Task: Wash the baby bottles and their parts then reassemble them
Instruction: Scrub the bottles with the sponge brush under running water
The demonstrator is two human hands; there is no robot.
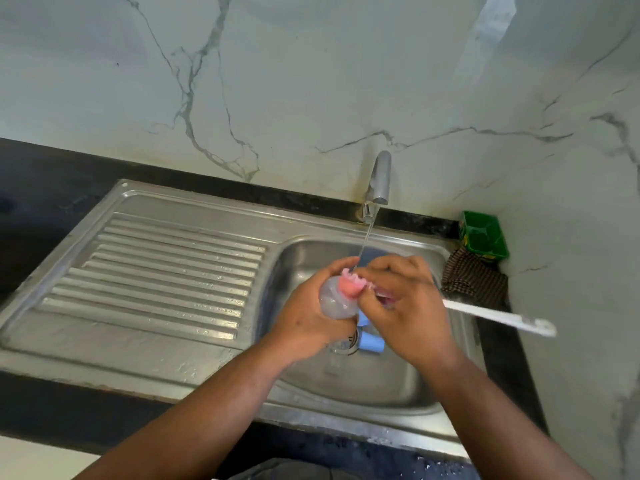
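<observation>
Mid-wash, by the look of it, and early in the job. Gripping a clear baby bottle [332,301] in the left hand [304,317], fingers curled round its body, tilted over the basin of the sink [194,202] toward the right end of the bench [41,174]. Holding a brush [498,318] in the right hand [408,306], fingers closed on the near end of its long white handle, with the far end sticking out over the bench's right edge. Pressing the pink frilled head [351,284] at the bottle's mouth; hard to say whether partly inside or only against the rim. All of this under a thin stream of water [367,237] from the tap [379,174] at the bench's back edge, landing right between the two hands.

Down in the basin, just beside the drain and directly below the hands: blue parts [371,342], seemingly a cap or collar, at least two pieces, washed or not impossible to tell. No teat to be made out, possibly hidden by the hands.

In the back right corner of the bench, a green tub [483,235], and touching its front a dark checked cloth [476,282].

As a judgement: scrubbing of one bottle under way, nothing visibly finished, no assembled bottle anywhere in view. Left to do: rinsing this bottle, washing the blue pieces, then screwing everything back together.
</observation>
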